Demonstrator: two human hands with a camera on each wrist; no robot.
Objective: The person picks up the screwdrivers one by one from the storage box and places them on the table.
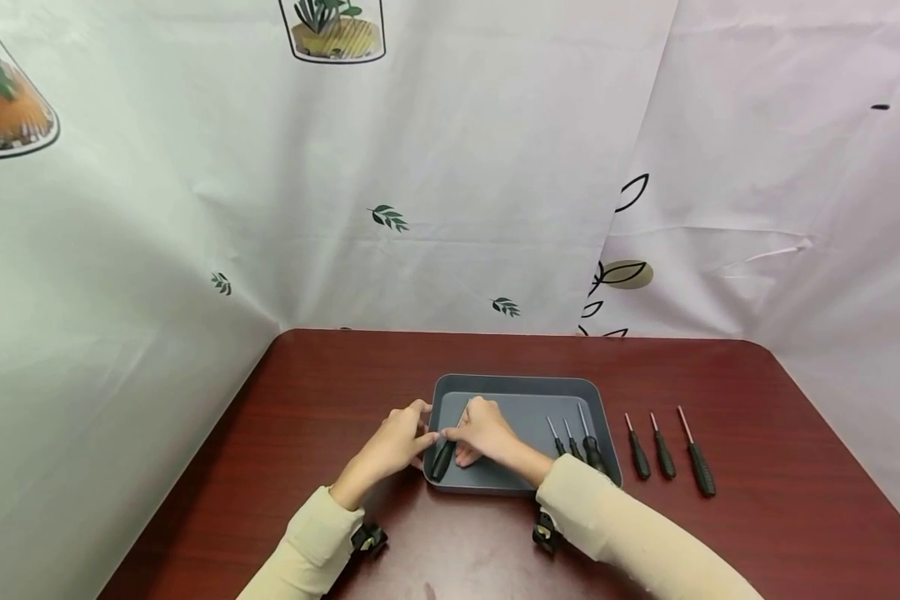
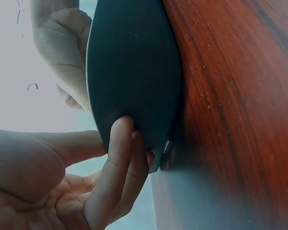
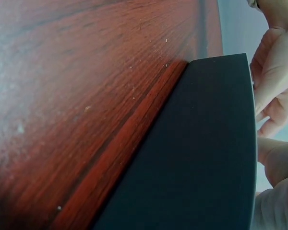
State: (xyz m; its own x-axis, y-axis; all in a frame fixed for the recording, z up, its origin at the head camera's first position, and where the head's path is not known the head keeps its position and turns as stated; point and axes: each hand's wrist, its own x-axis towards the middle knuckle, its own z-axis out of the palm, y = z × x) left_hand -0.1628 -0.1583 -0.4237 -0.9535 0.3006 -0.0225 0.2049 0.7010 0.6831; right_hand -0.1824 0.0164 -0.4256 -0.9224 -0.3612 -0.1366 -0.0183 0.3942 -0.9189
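A grey rectangular tray [image 1: 525, 385] lies on the table. My left hand [image 1: 393, 437] holds its left side, thumb at the rim and fingers against the outer wall [image 2: 134, 72], as the left wrist view shows. Inside the tray, at its left end, is a screwdriver [image 1: 443, 461] with a black handle pointing toward me. My right hand [image 1: 486, 429] reaches over the tray and pinches this screwdriver near where handle meets shaft. The tray wall hides the right fingertips in the right wrist view. Three more black-handled screwdrivers [image 1: 592, 450] lie at the tray's right end, partly behind my right forearm.
To the right of the tray, three black-handled screwdrivers [image 1: 663, 457] lie in a row on the reddish-brown table [image 1: 330, 375], shafts pointing away. A white printed curtain [image 1: 450, 167] hangs behind the table and along its sides.
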